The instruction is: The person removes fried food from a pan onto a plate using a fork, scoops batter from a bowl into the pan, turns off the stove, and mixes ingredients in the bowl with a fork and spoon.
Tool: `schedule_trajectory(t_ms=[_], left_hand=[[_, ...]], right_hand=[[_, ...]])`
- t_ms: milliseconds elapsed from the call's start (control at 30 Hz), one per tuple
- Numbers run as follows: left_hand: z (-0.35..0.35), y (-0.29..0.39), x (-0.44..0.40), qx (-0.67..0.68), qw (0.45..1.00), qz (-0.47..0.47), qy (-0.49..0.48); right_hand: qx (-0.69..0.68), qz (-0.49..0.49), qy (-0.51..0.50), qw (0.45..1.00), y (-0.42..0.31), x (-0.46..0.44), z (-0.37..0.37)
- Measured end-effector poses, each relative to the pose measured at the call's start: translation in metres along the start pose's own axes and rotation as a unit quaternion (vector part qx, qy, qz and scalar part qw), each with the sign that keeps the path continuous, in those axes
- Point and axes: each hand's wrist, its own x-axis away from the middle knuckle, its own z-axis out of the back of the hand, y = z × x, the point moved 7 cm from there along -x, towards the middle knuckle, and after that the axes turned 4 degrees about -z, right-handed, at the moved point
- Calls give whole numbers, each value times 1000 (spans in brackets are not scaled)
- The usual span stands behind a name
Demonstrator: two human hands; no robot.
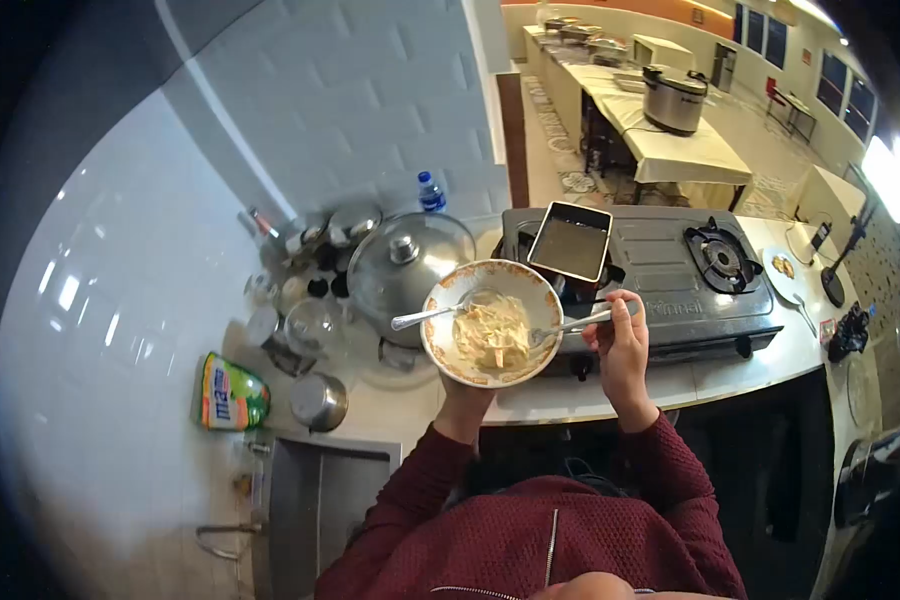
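Note:
My left hand holds a white bowl with an orange-brown patterned rim from below, its fingers mostly hidden underneath. Inside the bowl lies a pale yellow, creamy mixture with shreds or strips in it. A metal spoon leans over the bowl's left rim. My right hand is closed around the handle of a grey utensil, which looks like a fork; its head reaches the mixture at the bowl's right side. Just behind the bowl, a rectangular black pan sits on the gas stove.
Left of the bowl are a large lidded pot, a small metal pot, glassware and a green pouch. A sink lies at front left. A plate with food stands right of the stove. Farther back, a rice cooker stands on a table.

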Motion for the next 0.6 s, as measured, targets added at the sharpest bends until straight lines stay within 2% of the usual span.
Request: schedule_trajectory(t_ms=[100, 133, 167, 200, 233, 267, 333, 433, 467, 567, 600], left_hand=[[12, -18, -26, 8, 998, 60, -21], [16, -26, -36, 152, 980, 132, -9], [16, -34, -43, 289, 935, 204, 5], [20, -41, -52, 276, 934, 226, 17], [21, -36, -62, 146, 975, 155, -60], [21, -33, -66, 12, 988, 79, -133], [34, -65, -72, 159, 967, 180, -85], [15, -61, -88, 294, 922, 245, -63], [12, -62, -91, 346, 899, 249, -98], [24, -80, -95, 271, 922, 275, 21], [22, -81, -98, 276, 924, 265, 13]], right_hand=[[-6, 23, -10, 1000, -4, -18, -5], [2, 27, 9, 1000, -5, -23, -6], [-3, 24, 15, 1000, -6, -27, -9], [-1, 32, 27, 999, -7, -32, -8], [0, 36, 38, 999, -6, -37, -7], [0, 43, 39, 998, -5, -42, -7], [0, 60, 33, 998, -10, -54, -3], [7, 74, 43, 996, -10, -75, -3], [12, 71, 48, 996, -10, -79, -2], [14, 69, 50, 996, -11, -94, 1], [6, 72, 48, 996, -8, -100, 3]])
